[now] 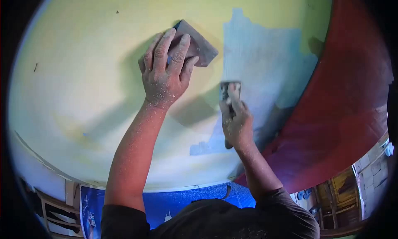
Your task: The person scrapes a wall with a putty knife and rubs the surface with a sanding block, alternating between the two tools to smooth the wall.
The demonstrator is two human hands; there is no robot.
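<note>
Yellow-green paint covers the broad surface (83, 73) that both hands work against, and from my remote seat I see it fill most of the head view. The left hand (163, 79) is dusted with white powder. Its fingers (161, 48) lie close together over the near end of a flat grey-brown pad (203, 50) and press it on the surface, while the thumb holds the pad from the side. The bigger part of the pad sticks out beyond the fingertips, up and to the right of them.

The right hand (237, 125) is lower and to the right of the left fingers, apart from them. Its fingers are clamped around a small scraper (229, 87), with one finger stretched along the back of the blade. The blade sits just past that fingertip and touches the surface at the edge of a light blue patch (265, 60), which spreads up and to the right from there. The dark handle (228, 144) comes out below the palm.

Further right of the right-hand fingers a red surface (352, 98) curves down. Below both wrists I see the dark shirt (207, 218), a blue poster (166, 203) and wooden shelves (54, 216) in the low left corner
</note>
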